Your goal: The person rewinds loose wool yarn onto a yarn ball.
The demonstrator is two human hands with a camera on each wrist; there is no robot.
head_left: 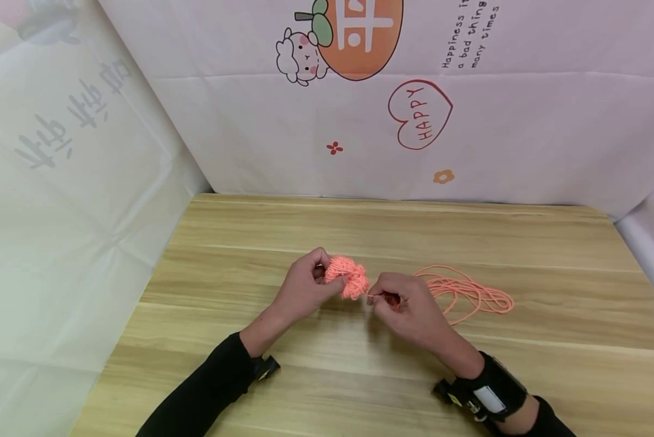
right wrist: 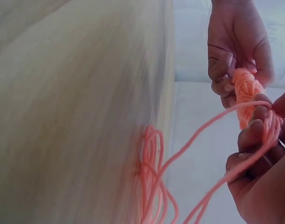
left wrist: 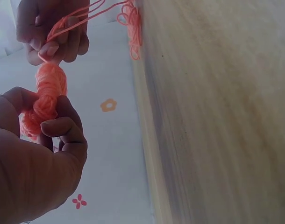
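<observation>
A small wound bundle of coral yarn [head_left: 351,276] is pinched between the thumb and fingers of my left hand [head_left: 305,285], above the middle of the table. Just to its right, my right hand [head_left: 409,306] pinches the yarn strand [left wrist: 43,58] that runs from the bundle. Some loops of yarn [right wrist: 272,127] are gathered in the curled fingers of the right hand. From there, strands trail down to a loose pile of coral yarn [head_left: 482,296] lying on the table to the right. In the left wrist view the bundle looks twisted tight around its middle.
The wood-grain table [head_left: 283,230] spreads beneath both hands. A white printed cloth [head_left: 250,127] stands behind its far edge, and another white cloth [head_left: 87,243] hangs on the left. Each wrist wears a black strapped camera [head_left: 458,394].
</observation>
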